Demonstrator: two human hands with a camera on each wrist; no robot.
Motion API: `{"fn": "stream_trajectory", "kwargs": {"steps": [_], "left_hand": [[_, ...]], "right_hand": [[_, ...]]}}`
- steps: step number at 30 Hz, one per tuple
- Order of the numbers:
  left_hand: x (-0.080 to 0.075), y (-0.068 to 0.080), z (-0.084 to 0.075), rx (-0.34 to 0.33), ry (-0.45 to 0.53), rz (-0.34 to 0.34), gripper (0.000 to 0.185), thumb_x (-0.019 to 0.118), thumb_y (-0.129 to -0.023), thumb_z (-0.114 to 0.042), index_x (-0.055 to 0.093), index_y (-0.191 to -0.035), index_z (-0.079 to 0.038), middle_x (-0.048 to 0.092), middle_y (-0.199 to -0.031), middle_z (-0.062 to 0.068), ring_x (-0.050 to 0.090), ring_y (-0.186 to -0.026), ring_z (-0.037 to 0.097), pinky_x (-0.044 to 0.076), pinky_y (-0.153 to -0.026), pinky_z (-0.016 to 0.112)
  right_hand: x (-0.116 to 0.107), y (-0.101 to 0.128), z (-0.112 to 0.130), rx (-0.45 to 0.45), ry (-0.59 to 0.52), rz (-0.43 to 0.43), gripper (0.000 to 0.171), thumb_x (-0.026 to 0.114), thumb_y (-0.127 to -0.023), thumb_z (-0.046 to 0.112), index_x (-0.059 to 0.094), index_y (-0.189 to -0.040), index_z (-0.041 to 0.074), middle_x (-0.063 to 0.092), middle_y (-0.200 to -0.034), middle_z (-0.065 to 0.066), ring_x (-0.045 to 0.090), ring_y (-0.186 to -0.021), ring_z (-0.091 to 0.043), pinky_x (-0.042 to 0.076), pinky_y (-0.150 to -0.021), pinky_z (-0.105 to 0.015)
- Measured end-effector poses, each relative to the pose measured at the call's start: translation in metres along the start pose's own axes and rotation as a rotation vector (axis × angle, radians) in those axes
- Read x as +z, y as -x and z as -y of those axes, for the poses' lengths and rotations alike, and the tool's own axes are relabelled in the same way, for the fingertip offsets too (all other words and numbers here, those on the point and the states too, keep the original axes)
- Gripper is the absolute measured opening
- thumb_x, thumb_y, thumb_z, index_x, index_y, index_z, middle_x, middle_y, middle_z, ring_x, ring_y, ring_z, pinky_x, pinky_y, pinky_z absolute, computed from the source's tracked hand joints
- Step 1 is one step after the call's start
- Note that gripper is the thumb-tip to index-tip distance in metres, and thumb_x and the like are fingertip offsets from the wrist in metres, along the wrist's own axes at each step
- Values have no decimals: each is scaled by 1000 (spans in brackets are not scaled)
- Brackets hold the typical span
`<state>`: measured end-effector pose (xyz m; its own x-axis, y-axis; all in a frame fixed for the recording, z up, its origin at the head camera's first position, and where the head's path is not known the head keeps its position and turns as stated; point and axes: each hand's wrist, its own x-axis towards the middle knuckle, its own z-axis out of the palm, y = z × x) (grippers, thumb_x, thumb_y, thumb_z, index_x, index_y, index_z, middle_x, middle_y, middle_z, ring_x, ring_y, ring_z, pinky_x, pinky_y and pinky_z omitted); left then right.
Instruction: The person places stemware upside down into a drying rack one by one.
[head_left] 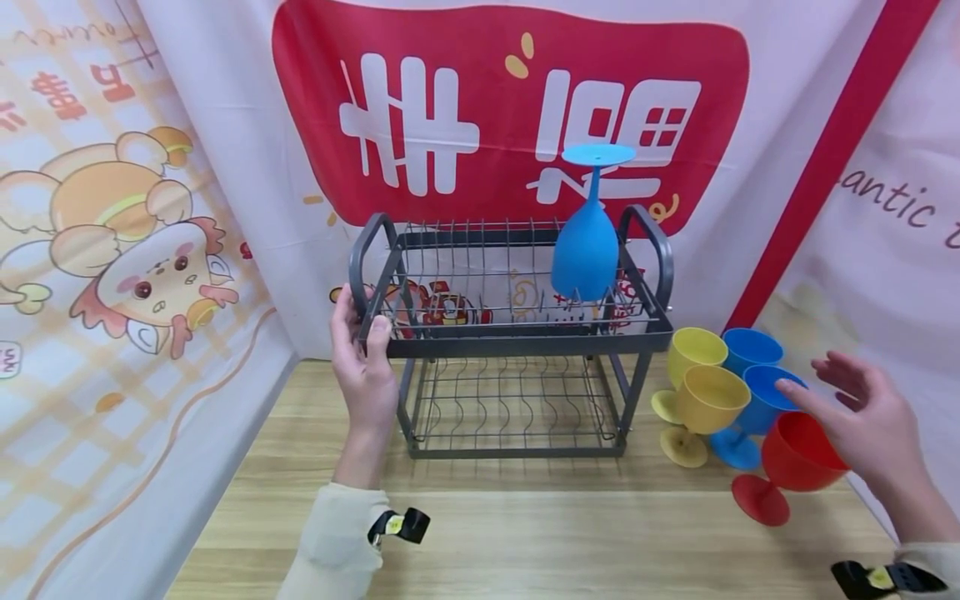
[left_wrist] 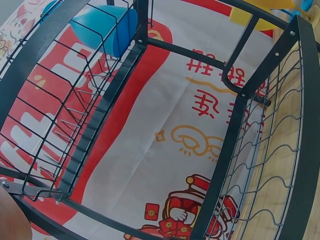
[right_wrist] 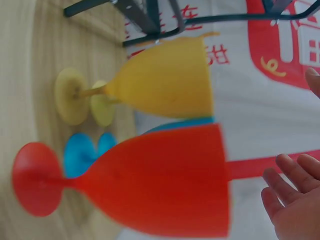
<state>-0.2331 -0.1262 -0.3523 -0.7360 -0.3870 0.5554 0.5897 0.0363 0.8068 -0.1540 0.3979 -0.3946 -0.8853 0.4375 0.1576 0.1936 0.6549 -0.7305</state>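
Red cup: it (head_left: 806,454) stands upright on the wooden table (head_left: 517,533), right of the rack, nearest the person in its group.
Right hand: hangs (head_left: 873,421) just beside the red cup's rim, not touching it; fingers loosely spread, thumb well apart, nothing held.
Neighbouring cups: two yellow cups (head_left: 712,400) and two blue cups (head_left: 768,400) stand close together, mouths up, behind the red one.
Dark rack: two tiers, metal by the look of it (head_left: 525,343); probably stiff, and light enough to shift if knocked.
Left hand: grips (head_left: 367,367) the rack's upper left corner, thumb over the front edge, fingers outside.
Upturned cup: a blue cup (head_left: 587,254) rests mouth down at the top tier's right end, foot in the air.
Feel: the cups look like matt plastic, so likely light, fairly stiff, hardly fragile, perhaps a little slick.
Best hold: round the bowl, or by the slim stem when turning one over; the wide mouth could make it top-heavy.
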Motion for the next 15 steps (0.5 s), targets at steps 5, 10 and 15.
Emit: {"fn": "stream_trajectory", "kwargs": {"steps": [5, 10, 15], "left_hand": [[-1, 0, -1, -7, -3, -3, 57, 55, -106, -17, 41, -162, -20, 57, -152, 2, 51, -139, 26, 45, -117, 33], [0, 0, -1, -10, 1, -1, 58, 55, -106, -17, 41, -162, -20, 57, -152, 1, 51, -140, 28, 45, -118, 35], [0, 0, -1, -17, -5, 1, 58, 55, -106, -17, 40, -162, -21, 57, -153, 0, 51, -140, 23, 44, -120, 37]], "right_hand": [[0, 4, -22, 64, 18, 32, 103, 69, -99, 53, 10, -171, 10, 27, -171, -29, 29, -150, -61, 47, -102, -78], [1, 6, -37, 120, -12, 46, 105, 71, -98, 51, 9, -170, 7, 26, -170, -33, 29, -147, -62, 66, -71, -35], [2, 8, -49, 156, -34, 71, 106, 72, -98, 47, 7, -169, 4, 25, -167, -37, 30, -141, -63, 44, -53, -10]]}}
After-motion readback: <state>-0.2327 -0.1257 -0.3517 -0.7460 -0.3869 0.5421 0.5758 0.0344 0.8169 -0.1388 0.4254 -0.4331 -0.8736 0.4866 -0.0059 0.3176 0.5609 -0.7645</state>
